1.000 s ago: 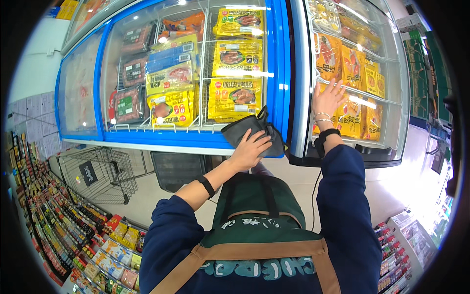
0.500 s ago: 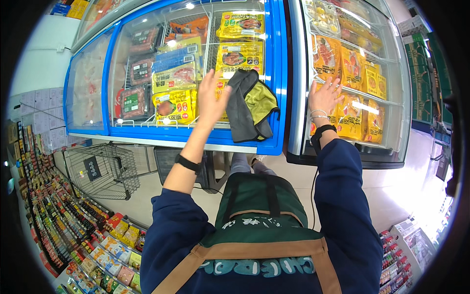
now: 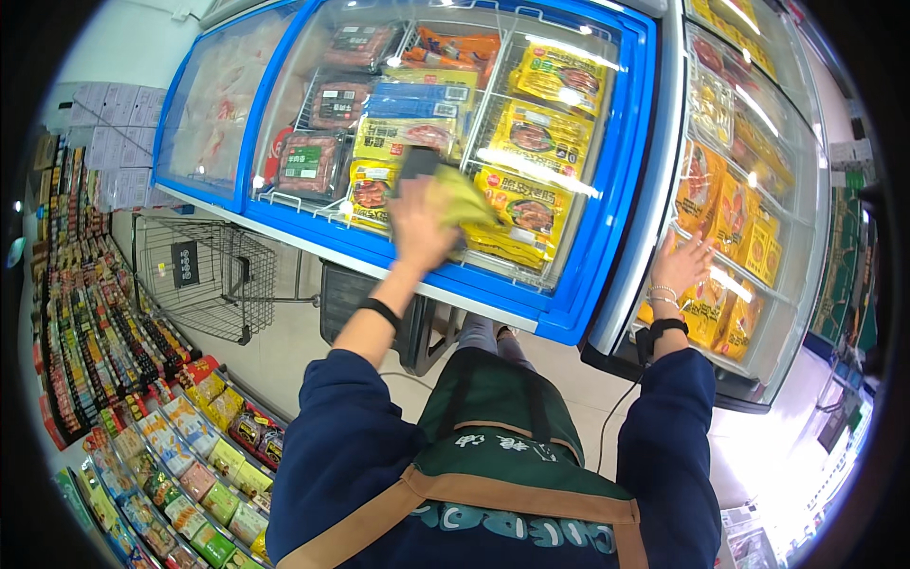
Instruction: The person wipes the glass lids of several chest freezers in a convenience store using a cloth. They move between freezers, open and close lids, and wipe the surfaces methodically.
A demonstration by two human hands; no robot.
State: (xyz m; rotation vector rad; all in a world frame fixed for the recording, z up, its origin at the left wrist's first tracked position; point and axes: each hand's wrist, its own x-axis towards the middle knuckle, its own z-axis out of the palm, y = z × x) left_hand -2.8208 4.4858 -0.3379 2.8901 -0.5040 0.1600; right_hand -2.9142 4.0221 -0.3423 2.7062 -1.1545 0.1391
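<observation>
My left hand (image 3: 424,226) is on a grey and yellow-green cleaning cloth (image 3: 468,201), which it presses against the glass lid of the blue-framed chest freezer (image 3: 580,308). Motion blurs the cloth and the fingers, and part of the cloth is hidden under the hand. Off to the right, my right hand (image 3: 681,263) rests with fingers spread on the glass top of a second freezer (image 3: 654,228). That hand holds nothing. Beneath the blue freezer's glass lie yellow sausage packs (image 3: 521,204) and trays of packed meat (image 3: 315,161).
A wire shopping cart (image 3: 204,275) stands on the floor at the left. Shelves of packaged goods (image 3: 180,455) fill the lower left. White cartons (image 3: 118,133) are stacked beyond the blue freezer's left end. A dark cable (image 3: 609,427) hangs near my right arm.
My left hand has taken hold of the cloth and moved it leftward across the glass from near the freezer's right edge. The view has turned; my right hand stays on the second freezer.
</observation>
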